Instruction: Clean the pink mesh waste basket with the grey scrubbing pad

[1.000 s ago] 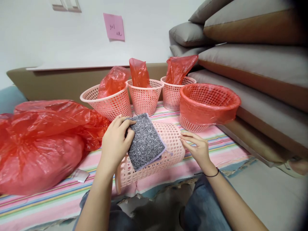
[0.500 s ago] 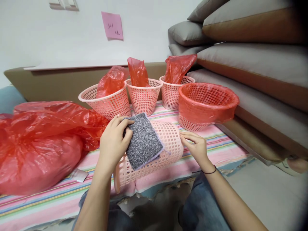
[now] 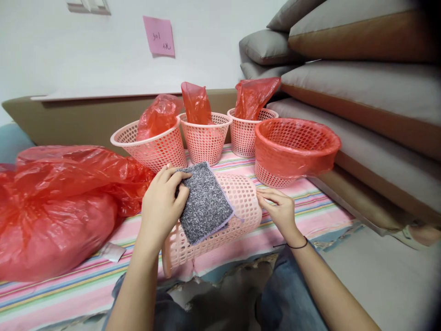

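A pink perforated plastic basket (image 3: 246,202) lies on its side on the striped cloth, its wide rim toward my left forearm. Draped over the basket's upper side is a grey speckled cloth (image 3: 206,207) with a purple edge. My left hand (image 3: 163,195) is closed on the cloth's left edge, with thumb and fingers over it. At the basket's base end, my right hand (image 3: 279,207) pinches the edge between thumb and fingers.
Behind stand several pink baskets (image 3: 206,147) with red bags in them. One basket (image 3: 298,156) at right has a red bag stretched over its rim. A large red plastic bag (image 3: 62,220) fills the left. Grey cushions (image 3: 358,87) are stacked on the right.
The whole view has shifted very slightly. Both hands, the cloth and the basket otherwise keep the same positions.
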Tool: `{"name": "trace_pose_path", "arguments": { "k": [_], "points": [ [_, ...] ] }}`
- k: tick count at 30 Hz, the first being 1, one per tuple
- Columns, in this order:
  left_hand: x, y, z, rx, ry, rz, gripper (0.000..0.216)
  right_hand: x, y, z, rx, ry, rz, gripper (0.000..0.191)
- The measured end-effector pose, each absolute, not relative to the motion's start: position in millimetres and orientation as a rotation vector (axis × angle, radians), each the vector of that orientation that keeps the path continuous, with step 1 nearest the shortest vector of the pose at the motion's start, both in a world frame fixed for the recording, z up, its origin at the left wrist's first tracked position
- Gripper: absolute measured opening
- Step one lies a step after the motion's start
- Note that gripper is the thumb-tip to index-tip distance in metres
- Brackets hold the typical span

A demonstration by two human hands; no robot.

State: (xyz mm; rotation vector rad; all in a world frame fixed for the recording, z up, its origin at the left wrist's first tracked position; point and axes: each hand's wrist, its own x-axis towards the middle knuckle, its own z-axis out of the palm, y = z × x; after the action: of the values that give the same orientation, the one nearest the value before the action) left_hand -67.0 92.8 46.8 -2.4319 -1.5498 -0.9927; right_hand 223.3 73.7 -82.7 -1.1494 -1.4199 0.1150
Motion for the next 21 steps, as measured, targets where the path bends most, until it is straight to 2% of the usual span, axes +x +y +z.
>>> {"name": "trace_pose_path", "arguments": {
  "k": [5,13,21],
  "points": [
    [-68.5,91.6,46.1,-2.433,-1.559,-1.005,0.030,218.7,72.7,-82.3,-1.127,-1.445,0.066,0.009],
    [-73.8,92.6,44.6,-2.458,-1.555,-1.052,0.029,217.2,67.3,-83.4,-1.049,-1.576,-0.084,0.023],
    [-74.3,93.9,43.3,-2.478,-1.531,-1.087,0.030,217.8,66.2,-84.7,-1.012,-1.698,-0.188,0.026]
  ]
}}
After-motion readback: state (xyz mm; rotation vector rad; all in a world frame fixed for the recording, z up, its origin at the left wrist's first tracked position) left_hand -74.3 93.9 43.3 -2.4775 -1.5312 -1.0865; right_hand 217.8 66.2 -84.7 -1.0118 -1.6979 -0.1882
